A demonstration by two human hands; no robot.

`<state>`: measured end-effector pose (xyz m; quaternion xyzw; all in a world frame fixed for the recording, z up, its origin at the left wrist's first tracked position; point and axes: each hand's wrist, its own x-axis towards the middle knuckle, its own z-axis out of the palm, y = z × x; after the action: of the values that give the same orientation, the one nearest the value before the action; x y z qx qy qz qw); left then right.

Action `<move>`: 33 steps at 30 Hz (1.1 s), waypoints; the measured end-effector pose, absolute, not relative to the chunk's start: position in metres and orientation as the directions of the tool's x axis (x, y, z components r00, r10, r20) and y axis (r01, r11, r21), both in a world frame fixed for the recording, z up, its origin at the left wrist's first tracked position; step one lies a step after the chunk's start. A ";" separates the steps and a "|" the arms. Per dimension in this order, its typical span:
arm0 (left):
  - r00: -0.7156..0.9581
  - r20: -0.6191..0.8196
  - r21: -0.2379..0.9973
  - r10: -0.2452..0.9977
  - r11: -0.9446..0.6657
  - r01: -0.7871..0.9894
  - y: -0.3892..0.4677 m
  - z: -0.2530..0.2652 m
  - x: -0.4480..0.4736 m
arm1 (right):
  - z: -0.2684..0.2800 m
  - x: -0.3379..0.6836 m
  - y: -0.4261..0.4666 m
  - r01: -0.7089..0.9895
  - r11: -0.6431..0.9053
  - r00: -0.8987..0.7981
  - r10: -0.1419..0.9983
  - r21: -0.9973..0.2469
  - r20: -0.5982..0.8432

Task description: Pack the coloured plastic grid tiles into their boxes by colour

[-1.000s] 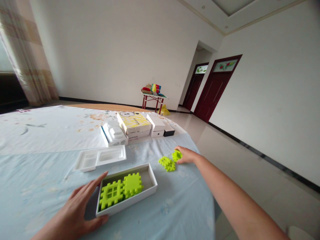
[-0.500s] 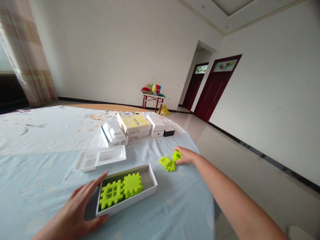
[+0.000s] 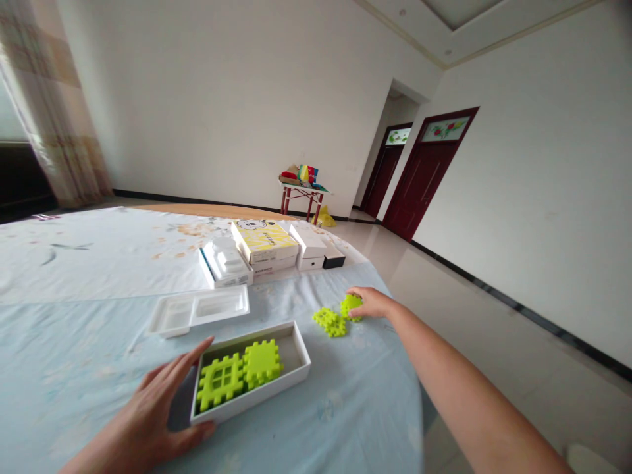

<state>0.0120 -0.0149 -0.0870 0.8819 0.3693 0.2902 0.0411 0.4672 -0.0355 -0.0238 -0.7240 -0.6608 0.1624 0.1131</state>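
Observation:
A shallow white box [image 3: 257, 398] lies on the cloth, holding a lime-green window-patterned interlocking tile [image 3: 221, 382] and a solid lime-green interlocking tile [image 3: 262, 363]. My left hand [image 3: 158, 401] clasps the box's left end, thumb at the near side and fingers at the far side. Out to the right, my right hand [image 3: 368, 303] is closed on the edge of another lime-green interlocking tile [image 3: 349, 307]; part of that tile is behind the fingers. Beside it, more lime-green interlocking tiles [image 3: 330, 322] lie overlapping on the cloth.
A clear plastic tray [image 3: 197, 311] lies behind the box. Further back stand a white box with plastic packaging [image 3: 224, 266], a yellow-and-white box [image 3: 266, 243], and a white carton [image 3: 307, 247] beside a black-sided box [image 3: 334, 257]. The round table's edge [image 3: 422, 395] runs along the right.
The tile at my right hand has turned, showing more of its flat face, and my right hand has shifted slightly right. My left hand and the box have stayed put.

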 end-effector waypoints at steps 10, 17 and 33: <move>0.533 0.476 0.312 0.700 -0.701 0.642 -0.017 -0.089 0.014 | -0.028 0.467 -0.032 0.926 -0.133 0.086 0.986 -0.353 -0.146; 0.634 0.392 0.238 0.667 -0.739 0.631 -0.014 -0.080 0.008 | -0.026 0.465 -0.029 0.951 -0.051 -0.003 0.985 -0.304 -0.175; 0.604 0.387 0.309 0.697 -0.715 0.627 -0.018 -0.078 0.008 | -0.030 0.459 -0.032 0.976 -0.012 -0.017 0.991 -0.218 -0.131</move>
<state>0.0082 -0.0179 -0.0784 0.8928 0.3707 0.2459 0.0709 0.4588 -0.0316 -0.0299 -0.7005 -0.7020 0.1246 0.0311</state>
